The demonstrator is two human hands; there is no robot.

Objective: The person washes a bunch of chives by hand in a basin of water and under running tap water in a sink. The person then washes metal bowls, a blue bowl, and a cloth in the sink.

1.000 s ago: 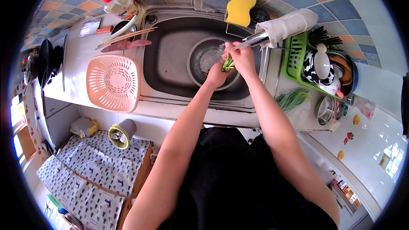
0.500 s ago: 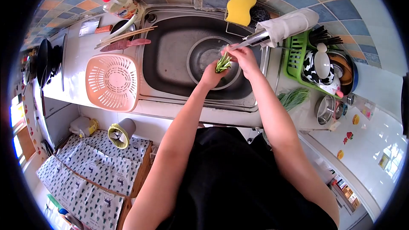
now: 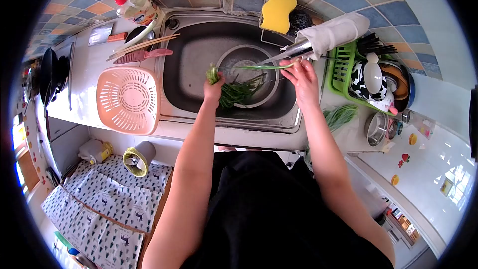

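My left hand (image 3: 214, 89) is closed around a bunch of long green leafy stalks (image 3: 238, 92), over the left part of the sink (image 3: 191, 45). Their cut ends poke out above my fist, and the dark leaves hang to the right over the basin. With closed fingertips my right hand (image 3: 302, 79) pinches a thin green stalk (image 3: 269, 67) just below the faucet (image 3: 298, 49). That stalk stretches left across the sink toward the bunch. Water seems to run from the spout; a round pale-rimmed basin (image 3: 244, 48) lies underneath.
Left of the sink stand a pink colander (image 3: 128, 99), a pink knife (image 3: 142, 56), chopsticks (image 3: 144, 47), a cleaver (image 3: 107, 35) and a soap bottle (image 3: 137, 9). On the right are a green dish rack (image 3: 341, 67), more greens (image 3: 340, 116) and a metal bowl (image 3: 376, 128). A yellow sponge (image 3: 277, 13) sits behind.
My hands have moved apart: the left went left and down with the bunch, the right slightly right with a single stalk. The leaves now spread over the basin.
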